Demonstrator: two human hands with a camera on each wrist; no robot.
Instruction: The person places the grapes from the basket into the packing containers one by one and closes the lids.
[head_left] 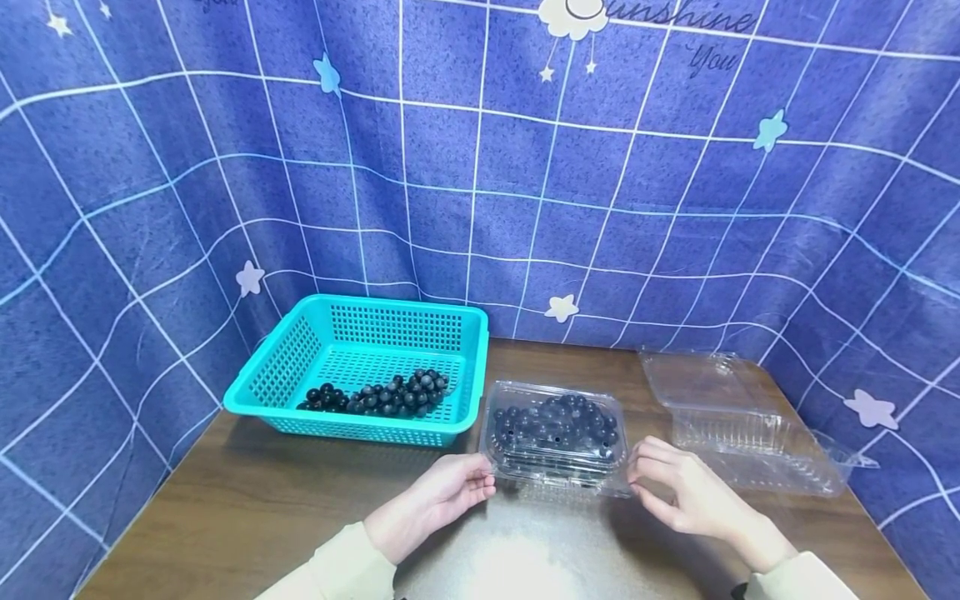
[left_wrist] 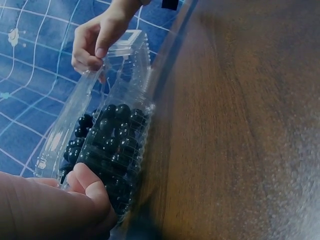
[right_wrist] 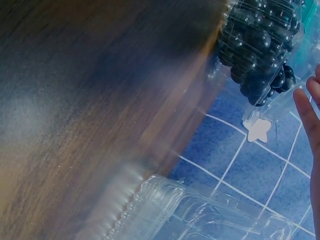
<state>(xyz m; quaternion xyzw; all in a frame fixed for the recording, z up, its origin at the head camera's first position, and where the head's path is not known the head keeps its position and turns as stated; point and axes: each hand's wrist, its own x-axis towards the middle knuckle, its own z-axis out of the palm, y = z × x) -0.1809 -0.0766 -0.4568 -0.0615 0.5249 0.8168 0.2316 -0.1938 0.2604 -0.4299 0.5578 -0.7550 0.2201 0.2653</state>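
L hand (head_left: 453, 486), R hand (head_left: 681, 485) grip clear box (head_left: 555, 478), long axis L-R.

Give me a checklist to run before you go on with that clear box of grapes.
1. Grapes inside the clear box: ok.
2. Left hand at the box's near left corner: ok.
3. Right hand at its near right corner: ok.
4. Lid fastened all round: cannot tell through the clear plastic.
5. Teal basket emptied: not ok, more grapes lie inside.
6. Spare box open: ok, to the right.
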